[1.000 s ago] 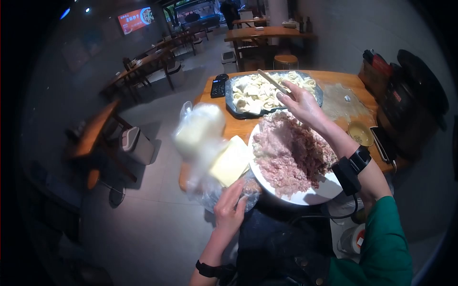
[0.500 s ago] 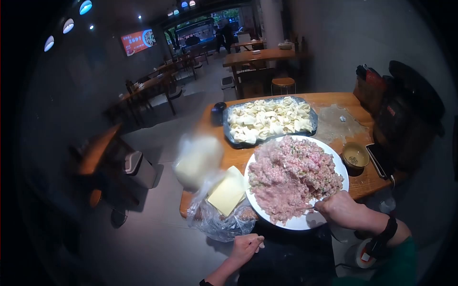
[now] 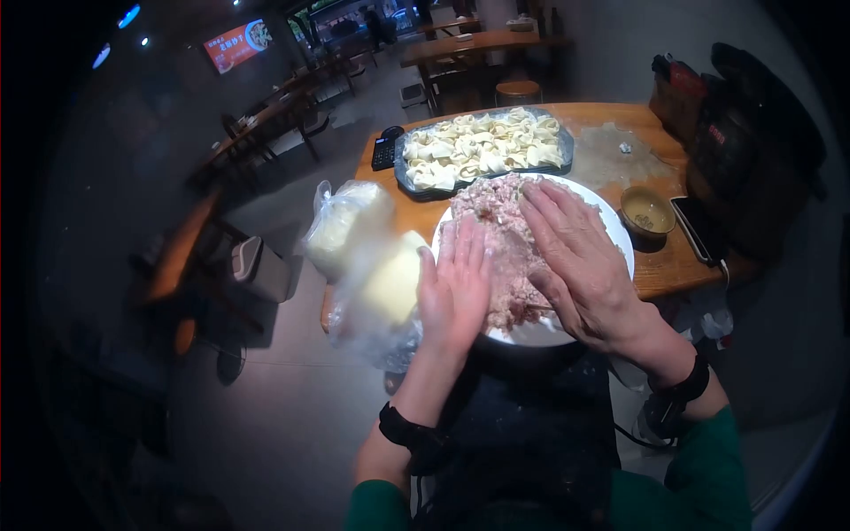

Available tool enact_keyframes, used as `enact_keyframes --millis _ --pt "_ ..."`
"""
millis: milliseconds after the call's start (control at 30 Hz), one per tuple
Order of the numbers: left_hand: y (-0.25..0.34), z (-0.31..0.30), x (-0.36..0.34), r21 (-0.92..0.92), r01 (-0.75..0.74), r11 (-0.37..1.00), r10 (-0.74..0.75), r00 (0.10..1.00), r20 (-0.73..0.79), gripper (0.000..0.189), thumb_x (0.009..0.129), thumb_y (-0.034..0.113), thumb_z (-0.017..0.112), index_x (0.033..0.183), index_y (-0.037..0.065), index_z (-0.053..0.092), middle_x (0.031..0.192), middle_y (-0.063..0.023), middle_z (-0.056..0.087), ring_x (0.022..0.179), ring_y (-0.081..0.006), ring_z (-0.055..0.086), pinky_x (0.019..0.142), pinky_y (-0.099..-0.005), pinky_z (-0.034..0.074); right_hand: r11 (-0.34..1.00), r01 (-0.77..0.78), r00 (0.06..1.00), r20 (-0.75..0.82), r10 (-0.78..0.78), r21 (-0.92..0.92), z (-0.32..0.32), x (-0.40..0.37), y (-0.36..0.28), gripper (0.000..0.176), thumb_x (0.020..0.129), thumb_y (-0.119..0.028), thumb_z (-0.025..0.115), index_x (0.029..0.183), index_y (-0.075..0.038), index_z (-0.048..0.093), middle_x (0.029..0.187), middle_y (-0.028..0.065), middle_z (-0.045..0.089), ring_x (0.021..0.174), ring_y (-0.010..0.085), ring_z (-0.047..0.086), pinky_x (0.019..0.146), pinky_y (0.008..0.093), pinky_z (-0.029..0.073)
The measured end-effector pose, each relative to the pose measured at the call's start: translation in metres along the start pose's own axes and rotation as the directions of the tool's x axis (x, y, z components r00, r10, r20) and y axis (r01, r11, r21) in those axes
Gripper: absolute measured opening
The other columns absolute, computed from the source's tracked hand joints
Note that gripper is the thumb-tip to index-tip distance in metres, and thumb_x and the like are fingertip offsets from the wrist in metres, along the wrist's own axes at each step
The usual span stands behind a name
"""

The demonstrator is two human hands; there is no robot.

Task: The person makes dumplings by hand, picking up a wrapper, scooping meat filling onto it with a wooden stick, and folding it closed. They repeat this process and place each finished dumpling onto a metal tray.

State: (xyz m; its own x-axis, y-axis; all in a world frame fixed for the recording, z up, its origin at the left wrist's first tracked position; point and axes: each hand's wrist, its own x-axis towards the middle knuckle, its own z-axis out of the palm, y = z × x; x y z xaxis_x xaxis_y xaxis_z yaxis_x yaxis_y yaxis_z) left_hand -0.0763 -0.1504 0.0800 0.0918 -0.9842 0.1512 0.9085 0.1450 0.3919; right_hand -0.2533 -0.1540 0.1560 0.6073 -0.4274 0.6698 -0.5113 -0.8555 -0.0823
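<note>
A large white plate of pink minced meat stands near the table's front edge. Over its left part, my left hand is held flat, palm up, with fingers stretched out and nothing in it. My right hand is spread, back up, over the plate's right side; whether it touches the meat cannot be told. Left of the plate lie yellowish square wrappers in clear plastic, blurred, beside a bagged pale mass. Behind the plate, a dark tray holds several folded dumplings.
On the wooden table are a small bowl and a phone at the right, and a black calculator at the back left. Dark bulky objects border the right side. A bin stands left on the floor.
My right hand has let go of the utensil in the meat and spread out. My left hand has risen from below the plate and opened. The view has tilted downward.
</note>
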Motion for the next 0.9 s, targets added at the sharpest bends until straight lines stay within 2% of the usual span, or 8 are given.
enact_keyframes --millis 167,233,333,467,600,633,700,900 --pt "0.002 0.028 -0.021 -0.085 0.119 0.989 -0.123 0.992 -0.043 0.06 0.096 0.041 0.028 0.139 0.001 0.016 0.144 -0.0154 0.023 0.135 -0.0232 0.019 0.109 -0.0373 0.017 0.987 0.103 0.994 -0.055 -0.097 0.12 0.089 0.015 0.023 0.035 0.088 -0.013 0.046 0.12 0.0 0.048 0.122 0.0205 0.048 0.118 0.0314 0.045 0.1 0.0434 0.032" --pt "0.013 0.021 -0.039 -0.013 0.019 1.0 -0.016 0.982 0.19 0.057 0.096 0.038 0.025 0.139 0.001 0.017 0.146 -0.0147 0.02 0.135 -0.0233 0.019 0.11 -0.0379 0.017 0.916 -0.346 0.914 0.293 0.28 0.202 0.053 0.026 0.048 0.024 0.088 -0.013 0.047 0.108 -0.001 0.053 0.108 0.0175 0.053 0.104 0.0298 0.05 0.094 0.0432 0.037" --pt "0.013 0.01 -0.032 -0.011 0.003 1.0 -0.003 1.0 -0.021 0.055 0.097 0.036 0.023 0.139 0.001 0.016 0.147 -0.0132 0.017 0.135 -0.0249 0.018 0.111 -0.0387 0.015 0.984 0.035 0.998 -0.062 -0.025 0.174 0.05 0.026 0.012 0.035 0.092 -0.028 0.04 0.11 -0.002 0.054 0.107 0.0169 0.056 0.109 0.0279 0.048 0.089 0.0441 0.038" --pt "-0.002 0.039 -0.045 -0.036 0.053 0.998 -0.053 0.999 0.011 0.054 0.097 0.031 0.026 0.139 0.001 0.015 0.147 -0.0132 0.017 0.136 -0.0251 0.016 0.11 -0.04 0.018 0.993 0.115 0.985 0.124 -0.118 0.035 0.089 0.001 0.015 0.04 0.09 -0.032 0.041 0.119 -0.006 0.052 0.129 0.0142 0.047 0.126 0.0274 0.038 0.101 0.0463 0.03" --pt "0.025 0.001 -0.066 -0.087 0.095 0.992 -0.083 0.988 0.128 0.041 0.098 0.027 0.03 0.128 0.0 0.036 0.118 -0.0197 0.054 0.098 -0.026 0.06 0.086 -0.0383 0.051 0.986 -0.012 0.893 -0.443 0.085 0.166 0.026 -0.047 0.078 0.019 0.089 -0.02 0.049 0.079 -0.009 0.061 0.069 0.0038 0.06 0.061 0.0175 0.053 0.067 0.036 0.045" --pt "0.037 -0.01 -0.071 -0.088 0.062 0.994 -0.061 0.998 0.015 0.038 0.098 0.029 0.03 0.121 0.003 0.044 0.106 -0.0179 0.06 0.091 -0.0224 0.062 0.078 -0.0354 0.054 0.957 -0.234 0.926 -0.261 0.273 0.171 0.003 -0.067 0.095 0.015 0.087 -0.01 0.053 0.083 0.0 0.064 0.079 0.0091 0.065 0.074 0.0191 0.064 0.072 0.0296 0.05" --pt "0.056 -0.059 -0.078 0.003 0.15 0.989 -0.144 0.948 0.284 0.037 0.098 0.032 0.031 0.117 0.005 0.048 0.098 -0.0143 0.062 0.081 -0.0181 0.062 0.07 -0.0322 0.055 0.708 -0.541 0.699 -0.227 0.679 0.453 -0.02 -0.103 0.129 0.016 0.088 -0.007 0.051 0.087 0.003 0.063 0.076 0.0113 0.065 0.073 0.0162 0.064 0.069 0.0279 0.05" --pt "0.079 -0.142 -0.117 0.308 0.102 0.946 -0.043 0.981 -0.192 0.048 0.095 0.042 0.034 0.132 0.011 0.031 0.092 -0.0112 0.063 0.072 -0.0168 0.062 0.06 -0.0286 0.055 0.488 -0.855 0.515 -0.182 0.837 -0.176 -0.051 -0.194 0.25 0.043 0.074 -0.035 0.068 0.108 -0.01 0.061 0.095 0.0179 0.065 0.085 0.0269 0.065 0.079 0.0335 0.051"
